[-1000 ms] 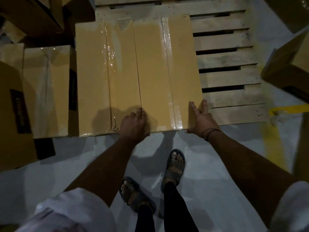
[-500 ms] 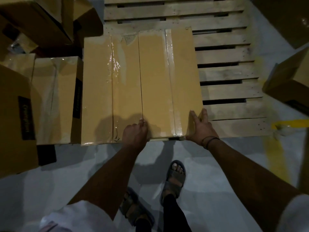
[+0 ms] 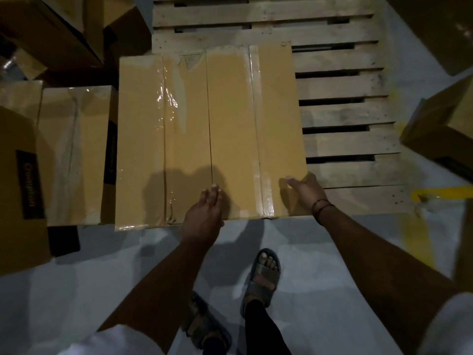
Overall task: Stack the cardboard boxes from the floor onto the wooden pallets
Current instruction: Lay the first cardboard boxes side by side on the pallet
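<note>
Place: a warehouse or storeroom.
Stock: taped cardboard boxes (image 3: pixel 210 134) crowded the left, the far left and the right edge.
Gear: a wooden pallet (image 3: pixel 345 83) lay flat.
Ground: the grey floor (image 3: pixel 102 290) bore a yellow painted line (image 3: pixel 445 194) at the right.

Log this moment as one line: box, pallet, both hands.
load: cardboard box flat on wooden pallet | left hand: open, at box's near edge | right hand: open, at near right corner
</note>
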### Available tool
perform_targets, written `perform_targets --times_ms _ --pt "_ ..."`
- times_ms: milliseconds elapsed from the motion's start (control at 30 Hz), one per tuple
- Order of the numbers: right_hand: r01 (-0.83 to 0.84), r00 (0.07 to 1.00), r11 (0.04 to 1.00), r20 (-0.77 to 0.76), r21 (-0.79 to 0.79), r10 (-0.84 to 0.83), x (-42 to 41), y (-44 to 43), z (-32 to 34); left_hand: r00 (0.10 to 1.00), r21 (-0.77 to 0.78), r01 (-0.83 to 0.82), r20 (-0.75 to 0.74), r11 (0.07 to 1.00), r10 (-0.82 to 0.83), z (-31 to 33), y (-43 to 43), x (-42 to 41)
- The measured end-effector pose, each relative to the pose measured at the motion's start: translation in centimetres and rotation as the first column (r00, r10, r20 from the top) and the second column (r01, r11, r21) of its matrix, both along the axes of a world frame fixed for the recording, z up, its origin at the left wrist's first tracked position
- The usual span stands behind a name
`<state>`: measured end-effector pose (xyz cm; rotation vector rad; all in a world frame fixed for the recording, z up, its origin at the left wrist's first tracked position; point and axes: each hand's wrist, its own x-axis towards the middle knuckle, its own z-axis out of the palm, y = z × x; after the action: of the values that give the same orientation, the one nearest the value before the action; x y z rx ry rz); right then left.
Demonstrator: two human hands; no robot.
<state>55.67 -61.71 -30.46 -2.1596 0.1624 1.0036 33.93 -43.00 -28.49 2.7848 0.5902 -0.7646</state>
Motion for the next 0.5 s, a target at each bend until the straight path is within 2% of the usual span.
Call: perform_targets --times_ms 167,267,333,400,433,500 --pt "-0.062 0.998 0.995 -0.001 -0.081 0.062 -0.5 0.0 -0.3 0.999 -0.033 0.036 -0.02 0.999 -0.037 0.2 0.6 0.1" --pt "-0.258 0.958 0.917 0.043 -0.303 0.284 -2.2 0.9 0.5 0.999 -0.049 0.028 -0.025 0.998 -0.029 0.6 0.8 0.0" --pt "-0.357 0.855 0.825 0.202 -0.439 0.478 -3.8 1.8 1.4 1.0 -0.07 0.015 -0.022 0.997 -0.016 0.9 0.9 -0.2" --pt "-0.46 0.695 0.737 0.315 -0.496 0.646 -5.7 3.1 2.0 1.0 -0.069 0.022 -0.007 0.997 -0.022 1.1 1.1 -0.4" --pt "-0.537 0.623 0.68 0.308 -0.5 0.719 -6.6 3.8 2.1 0.999 -0.059 0.032 0.003 0.998 -0.032 1.1 1.2 -0.4" --pt "-0.699 0.481 0.512 0.202 -0.5 0.853 -8.3 4.9 1.6 0.998 -0.038 0.061 0.011 0.997 -0.061 1.1 1.4 -0.6"
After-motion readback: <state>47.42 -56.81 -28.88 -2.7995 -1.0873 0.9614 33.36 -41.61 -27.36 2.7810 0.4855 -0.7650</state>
